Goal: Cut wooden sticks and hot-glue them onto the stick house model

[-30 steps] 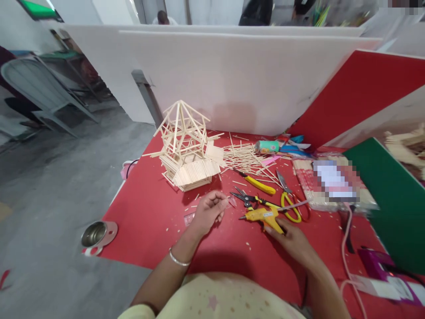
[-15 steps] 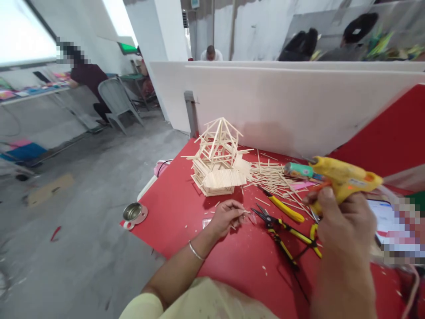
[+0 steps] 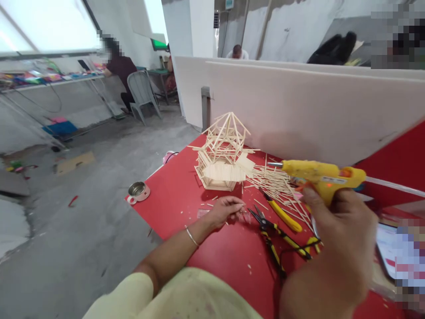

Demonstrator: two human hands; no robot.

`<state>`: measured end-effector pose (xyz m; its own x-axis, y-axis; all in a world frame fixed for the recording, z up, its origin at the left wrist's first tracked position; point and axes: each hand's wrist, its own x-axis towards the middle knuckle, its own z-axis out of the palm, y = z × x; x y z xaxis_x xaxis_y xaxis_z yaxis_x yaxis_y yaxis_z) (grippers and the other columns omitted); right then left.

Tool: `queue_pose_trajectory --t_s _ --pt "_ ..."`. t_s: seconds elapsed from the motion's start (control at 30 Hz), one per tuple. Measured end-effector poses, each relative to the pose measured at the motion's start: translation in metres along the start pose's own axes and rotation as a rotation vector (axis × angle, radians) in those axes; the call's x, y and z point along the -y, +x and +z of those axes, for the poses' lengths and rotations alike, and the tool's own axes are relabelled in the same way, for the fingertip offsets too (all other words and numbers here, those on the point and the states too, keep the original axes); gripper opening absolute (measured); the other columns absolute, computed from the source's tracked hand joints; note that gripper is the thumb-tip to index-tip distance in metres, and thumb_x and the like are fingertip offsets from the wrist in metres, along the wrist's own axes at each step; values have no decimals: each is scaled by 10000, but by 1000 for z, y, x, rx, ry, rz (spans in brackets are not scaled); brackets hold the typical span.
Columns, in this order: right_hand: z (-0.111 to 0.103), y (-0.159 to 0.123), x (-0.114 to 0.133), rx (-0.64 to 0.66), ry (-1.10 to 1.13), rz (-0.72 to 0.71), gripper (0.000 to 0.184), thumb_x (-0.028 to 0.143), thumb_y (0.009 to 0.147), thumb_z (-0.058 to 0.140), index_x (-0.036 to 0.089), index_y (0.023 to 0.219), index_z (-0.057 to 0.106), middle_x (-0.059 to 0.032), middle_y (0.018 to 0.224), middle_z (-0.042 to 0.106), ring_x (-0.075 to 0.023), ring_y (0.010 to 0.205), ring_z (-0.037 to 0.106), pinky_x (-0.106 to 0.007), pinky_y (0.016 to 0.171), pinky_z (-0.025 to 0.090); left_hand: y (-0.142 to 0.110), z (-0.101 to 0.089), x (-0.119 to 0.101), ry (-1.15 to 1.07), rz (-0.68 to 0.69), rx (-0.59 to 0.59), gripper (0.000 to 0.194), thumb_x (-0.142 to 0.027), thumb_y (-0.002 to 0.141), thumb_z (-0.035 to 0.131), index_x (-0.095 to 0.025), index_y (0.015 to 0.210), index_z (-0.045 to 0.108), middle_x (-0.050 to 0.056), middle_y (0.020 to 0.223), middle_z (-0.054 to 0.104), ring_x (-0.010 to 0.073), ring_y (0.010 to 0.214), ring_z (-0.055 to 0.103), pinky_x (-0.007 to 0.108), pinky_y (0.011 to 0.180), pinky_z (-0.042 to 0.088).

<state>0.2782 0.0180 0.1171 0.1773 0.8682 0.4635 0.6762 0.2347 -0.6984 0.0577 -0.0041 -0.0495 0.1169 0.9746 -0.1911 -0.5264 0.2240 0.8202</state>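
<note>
My right hand [image 3: 338, 221] grips a yellow hot glue gun [image 3: 312, 175], raised above the table with its metal nozzle pointing left. My left hand [image 3: 227, 212] is closed in a pinch low over the red tabletop [image 3: 229, 252]; what sits between its fingertips is too small to make out. Just beyond the left hand stands a small house-like model built of thin wooden sticks [image 3: 222, 159], with an open-frame pointed roof. Beside that hand lie black-and-yellow pliers [image 3: 265, 223] and a yellow-handled cutting tool [image 3: 283, 215].
Loose wooden sticks [image 3: 275, 181] are heaped right of the model. A steel-lined mug [image 3: 138, 191] stands at the left table edge. A white board [image 3: 292, 102] walls off the back. A phone [image 3: 387, 248] lies at right. Someone sits by a grey chair [image 3: 142, 88] at far left.
My right hand has lifted the glue gun from low over the table up to the right foreground. My left hand keeps its pinch near the model. The view has swung left.
</note>
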Motion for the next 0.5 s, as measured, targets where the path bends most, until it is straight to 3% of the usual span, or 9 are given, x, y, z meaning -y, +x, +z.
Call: queue_pose_trajectory --t_s 0.1,0.2,0.37,0.5 --pt "-4 6 -5 63 -69 -98 431 606 743 700 199 672 578 36 542 507 -111 502 406 -254 467 311 4 23 -2 -53 64 29 446 -445 681 875 -128 929 684 32 739 702 64 506 567 172 443 357" --pt "-9 11 -10 66 -66 -102 414 593 745 695 195 684 598 30 564 530 -114 514 423 -254 484 329 9 55 -9 -65 46 128 486 -471 664 884 -128 931 665 33 740 701 71 503 568 186 446 364" --pt "-8 19 -16 -198 8 51 343 511 739 731 179 744 645 12 617 572 -124 550 455 -265 523 347 27 104 -29 -114 49 319 512 -489 670 878 -142 972 654 14 733 689 73 480 574 195 429 357" --pt "7 27 -18 -308 54 72 321 470 738 735 157 783 677 -22 670 629 -148 578 524 -271 534 375 46 123 -40 -148 116 371 484 -485 695 859 -142 970 655 14 750 698 65 469 569 198 424 352"
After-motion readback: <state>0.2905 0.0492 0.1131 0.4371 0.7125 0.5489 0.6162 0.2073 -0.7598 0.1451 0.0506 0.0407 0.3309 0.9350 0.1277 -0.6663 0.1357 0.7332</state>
